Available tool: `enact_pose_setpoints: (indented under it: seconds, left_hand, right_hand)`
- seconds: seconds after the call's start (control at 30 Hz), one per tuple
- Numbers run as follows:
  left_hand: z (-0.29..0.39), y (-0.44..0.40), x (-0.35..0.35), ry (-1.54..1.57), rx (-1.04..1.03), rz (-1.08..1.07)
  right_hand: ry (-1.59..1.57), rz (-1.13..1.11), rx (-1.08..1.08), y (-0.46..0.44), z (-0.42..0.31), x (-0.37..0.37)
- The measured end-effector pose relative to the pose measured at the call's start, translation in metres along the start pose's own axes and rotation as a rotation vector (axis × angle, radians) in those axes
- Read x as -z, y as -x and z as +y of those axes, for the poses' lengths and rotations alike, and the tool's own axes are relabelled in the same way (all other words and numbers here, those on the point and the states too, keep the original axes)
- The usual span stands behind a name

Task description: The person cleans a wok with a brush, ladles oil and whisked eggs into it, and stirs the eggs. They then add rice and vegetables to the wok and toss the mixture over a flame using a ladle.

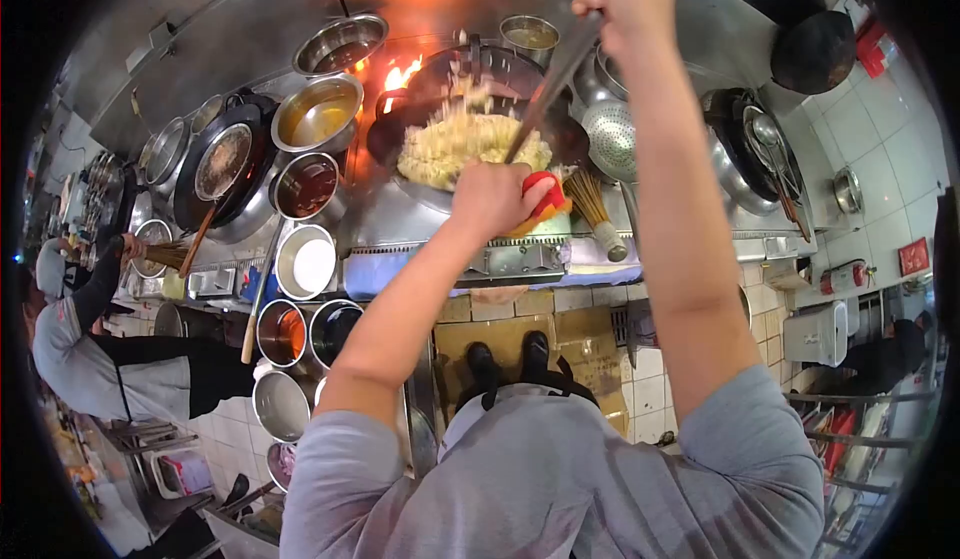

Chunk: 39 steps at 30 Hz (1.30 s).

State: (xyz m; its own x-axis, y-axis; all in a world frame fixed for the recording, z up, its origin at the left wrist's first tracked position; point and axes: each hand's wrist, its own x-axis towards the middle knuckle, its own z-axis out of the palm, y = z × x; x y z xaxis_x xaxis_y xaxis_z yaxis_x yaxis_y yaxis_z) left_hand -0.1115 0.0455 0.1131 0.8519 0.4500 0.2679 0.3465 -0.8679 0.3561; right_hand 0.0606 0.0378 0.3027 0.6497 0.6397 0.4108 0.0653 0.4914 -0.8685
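Observation:
My left hand (489, 201) is closed on a red and yellow cloth (543, 195) at the near rim of a large wok (572, 147). Whether a wok handle lies under the cloth is hidden. Raised high on the right, my right hand (628, 1) is wrapped round the top of a long metal-shafted cooking tool (553, 87). Its shaft slants down into the wok, and its working end cannot be seen. A heap of pale yellow food (470, 146) fills the wok, with blurred bits of it in the air above.
Flames (402, 75) rise behind the wok. A perforated skimmer (611, 141) and a bamboo brush (597, 216) lie to its right. On the left stand a bowl of yellow liquid (318, 113) and several metal pots. Another person (85, 334) works at the far left.

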Motion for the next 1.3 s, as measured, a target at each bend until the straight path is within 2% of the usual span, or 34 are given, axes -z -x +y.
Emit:
enact_pose_setpoints:
  seconds: [0.03, 0.07, 0.1, 0.17, 0.2, 0.23, 0.27, 0.3, 0.33, 0.4, 0.43, 0.5, 0.53, 0.57, 0.6, 0.67, 0.77, 0.8, 0.83, 0.87, 0.9, 0.97, 1.03, 1.07, 1.13, 1.17, 1.2, 1.23, 1.27, 1.3]
  left_hand:
    - [-0.015, -0.003, -0.036, -0.062, -0.035, 0.049]
    - [-0.02, 0.012, -0.075, -0.065, -0.002, 0.076]
    - [-0.019, 0.038, -0.116, -0.066, 0.032, 0.1]
    - [-0.02, 0.081, -0.152, -0.018, 0.134, -0.057]
    - [-0.008, 0.095, -0.128, 0.031, 0.156, -0.266]
    - [0.003, 0.096, -0.107, 0.035, 0.161, -0.271]
    - [0.011, 0.089, -0.084, -0.01, 0.044, -0.227]
    - [0.018, 0.08, -0.055, -0.055, -0.073, -0.186]
    - [0.025, 0.055, -0.013, -0.102, -0.037, -0.292]
    - [0.011, 0.015, 0.013, -0.075, -0.04, -0.095]
    - [-0.007, 0.002, 0.001, -0.106, -0.056, 0.022]
    - [-0.025, 0.017, -0.068, -0.126, -0.018, 0.022]
    - [-0.026, 0.039, -0.107, -0.078, 0.039, 0.037]
    - [-0.022, 0.064, -0.131, -0.033, 0.092, 0.054]
    - [-0.016, 0.083, -0.129, -0.036, 0.085, 0.058]
    - [-0.001, 0.109, -0.112, 0.013, 0.001, -0.173]
    - [0.028, 0.049, -0.001, -0.083, 0.009, -0.165]
    - [0.017, 0.027, 0.004, -0.057, -0.04, -0.031]
    - [0.006, 0.007, 0.009, -0.037, -0.097, 0.106]
    - [-0.006, -0.004, -0.011, -0.114, -0.104, 0.125]
    - [-0.013, 0.001, -0.046, -0.117, -0.095, 0.133]
    - [-0.016, 0.037, -0.117, -0.049, 0.08, 0.115]
    - [-0.013, 0.082, -0.138, -0.003, 0.136, -0.106]
    - [-0.008, 0.094, -0.132, -0.004, 0.155, -0.101]
    - [0.013, 0.109, -0.095, 0.086, -0.089, -0.033]
    - [0.027, 0.083, -0.042, 0.024, -0.027, -0.151]
    - [0.029, 0.054, -0.003, -0.077, 0.0, -0.255]
    - [0.018, 0.033, 0.005, -0.018, -0.089, 0.097]
    - [0.003, 0.009, -0.005, -0.008, -0.096, 0.202]
    - [-0.012, -0.004, -0.022, -0.113, -0.089, 0.176]
  right_hand:
    - [0.076, 0.085, 0.068, 0.007, 0.023, -0.01]
    - [0.174, 0.187, -0.036, 0.015, 0.052, -0.018]
    - [0.18, 0.228, 0.012, 0.022, 0.082, -0.016]
    - [0.055, 0.206, 0.049, 0.03, 0.087, -0.009]
    - [0.057, 0.204, 0.049, 0.029, 0.08, -0.005]
    - [0.08, 0.113, -0.082, 0.028, 0.068, -0.001]
    - [0.099, 0.019, -0.203, 0.024, 0.052, -0.001]
    - [0.086, -0.015, -0.204, 0.025, 0.031, -0.005]
    - [0.022, -0.009, -0.119, 0.02, 0.01, -0.006]
    - [-0.061, 0.004, 0.056, 0.025, -0.013, -0.013]
    - [-0.061, 0.012, 0.053, 0.029, 0.002, -0.018]
    - [0.273, 0.288, 0.05, 0.035, 0.064, -0.024]
    - [0.305, 0.28, 0.253, 0.028, 0.11, -0.006]
    - [0.3, 0.28, 0.262, 0.03, 0.102, -0.006]
    - [0.206, 0.214, 0.161, 0.037, 0.088, -0.006]
    - [0.121, 0.103, -0.058, 0.035, 0.068, -0.001]
    - [0.084, 0.015, -0.071, 0.025, 0.008, -0.002]
    - [0.083, 0.01, -0.081, 0.029, 0.006, -0.005]
    - [0.09, 0.062, 0.013, 0.032, 0.003, -0.009]
    - [0.096, 0.112, 0.11, 0.034, 0.003, -0.014]
    - [0.209, 0.154, 0.119, 0.037, 0.036, -0.015]
    - [0.28, 0.264, 0.239, 0.039, 0.112, 0.002]
    - [0.033, 0.206, 0.226, 0.054, 0.089, 0.004]
    - [0.017, 0.122, 0.097, 0.045, 0.081, 0.016]
    - [0.155, 0.052, -0.052, 0.04, 0.05, 0.014]
    - [0.193, -0.017, -0.084, 0.039, 0.029, 0.012]
    - [0.162, 0.071, -0.055, 0.046, -0.01, -0.003]
    - [0.131, 0.15, -0.024, 0.052, -0.035, -0.018]
    - [0.01, 0.113, 0.071, 0.052, -0.032, -0.014]
    - [0.092, 0.193, 0.054, 0.047, -0.016, -0.013]
